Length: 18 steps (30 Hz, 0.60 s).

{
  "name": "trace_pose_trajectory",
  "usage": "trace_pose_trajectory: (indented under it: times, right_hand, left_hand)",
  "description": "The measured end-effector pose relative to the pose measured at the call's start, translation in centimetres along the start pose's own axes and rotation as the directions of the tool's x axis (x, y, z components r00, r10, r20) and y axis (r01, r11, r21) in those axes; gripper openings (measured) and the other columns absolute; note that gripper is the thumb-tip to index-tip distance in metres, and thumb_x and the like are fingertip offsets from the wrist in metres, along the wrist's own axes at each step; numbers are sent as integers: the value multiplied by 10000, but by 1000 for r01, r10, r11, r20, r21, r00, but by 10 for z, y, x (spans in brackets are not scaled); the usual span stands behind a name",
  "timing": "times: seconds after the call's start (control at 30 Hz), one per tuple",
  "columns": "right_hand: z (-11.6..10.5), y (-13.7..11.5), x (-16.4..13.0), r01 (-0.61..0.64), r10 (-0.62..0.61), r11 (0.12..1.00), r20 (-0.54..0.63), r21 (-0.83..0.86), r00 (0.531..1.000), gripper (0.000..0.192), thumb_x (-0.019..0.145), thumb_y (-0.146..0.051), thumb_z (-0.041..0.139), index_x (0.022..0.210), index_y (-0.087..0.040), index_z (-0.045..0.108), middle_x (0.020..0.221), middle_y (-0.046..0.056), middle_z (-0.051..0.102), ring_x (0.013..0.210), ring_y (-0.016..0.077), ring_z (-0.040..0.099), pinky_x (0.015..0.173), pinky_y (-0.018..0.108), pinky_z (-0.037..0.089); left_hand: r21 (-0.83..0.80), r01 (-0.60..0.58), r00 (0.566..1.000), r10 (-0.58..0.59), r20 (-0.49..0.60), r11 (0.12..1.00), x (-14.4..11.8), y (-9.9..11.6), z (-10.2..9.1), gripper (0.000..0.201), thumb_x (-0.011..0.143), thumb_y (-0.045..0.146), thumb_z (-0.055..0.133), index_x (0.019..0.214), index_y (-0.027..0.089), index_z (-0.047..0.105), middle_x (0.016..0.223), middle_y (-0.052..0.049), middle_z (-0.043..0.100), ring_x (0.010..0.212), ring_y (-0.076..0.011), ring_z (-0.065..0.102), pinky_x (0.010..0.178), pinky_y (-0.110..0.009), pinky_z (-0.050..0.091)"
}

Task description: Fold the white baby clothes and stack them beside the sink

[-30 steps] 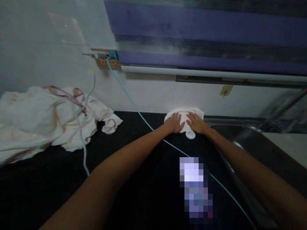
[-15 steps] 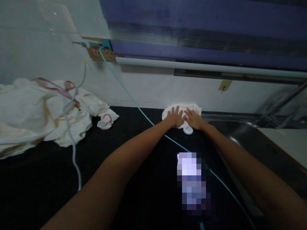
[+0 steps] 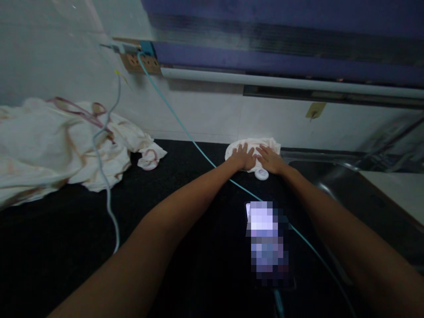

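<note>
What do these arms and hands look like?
All human and bare. Neither the left arm nor the right arm shows a sleeve or watch. The left hand and right hand wear no gloves; any ring is too small to tell.

a white cloth [image 3: 254,143] lies spread on the black counter [image 3: 180,170] by the wall [image 3: 208,119].

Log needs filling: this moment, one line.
Left hand: spread on white cloth; right hand: spread on cloth; round white item: at cloth's near edge
</note>
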State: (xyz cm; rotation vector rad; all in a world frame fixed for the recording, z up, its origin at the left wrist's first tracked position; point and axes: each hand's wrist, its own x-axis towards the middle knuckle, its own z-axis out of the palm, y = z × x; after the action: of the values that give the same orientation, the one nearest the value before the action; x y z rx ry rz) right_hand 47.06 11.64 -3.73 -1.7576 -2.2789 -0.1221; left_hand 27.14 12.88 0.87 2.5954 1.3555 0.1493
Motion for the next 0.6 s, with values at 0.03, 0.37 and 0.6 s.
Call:
trace_pose_trajectory:
  times: [0.03, 0.37, 0.6]
  right_hand:
    - [0, 0, 0, -3, 3, 1000, 1, 7, 1000, 601, 1102, -406, 289, 1603, -114, 448, 1720, 159, 353, 1627, 279, 260, 1328, 512, 217]
    - [5, 12, 19, -9, 9, 1000, 43, 7, 999, 618, 1103, -473, 314, 1621, -160, 440, 1705, 138, 389, 1628, 287, 257, 1327, 542, 218]
    - [-7, -1, 15, -24, 24, 1000, 42, 11, 999, 635, 1096, -493, 366, 1601, -123, 472, 1687, 169, 413, 1597, 316, 328, 1320, 482, 254]
  left_hand:
    - [0, 1, 1000, -1, 4, 1000, 0, 0, 0, 715, 1062, 511, 215, 1694, 182, 272, 1796, -143, 95, 1651, -412, 89, 1325, -619, 159]
    - [-17, 21, 1000, -21, 20, 1000, 17, -2, 4, 707, 1052, 474, 275, 1700, 191, 258, 1800, -134, 74, 1654, -423, 36, 1318, -659, 135]
    - [-67, -9, 1000, 7, -28, 998, 12, 8, -13, 599, 1028, 352, 445, 1582, 122, 453, 1733, -215, 278, 1618, -444, 189, 1303, -670, 182]
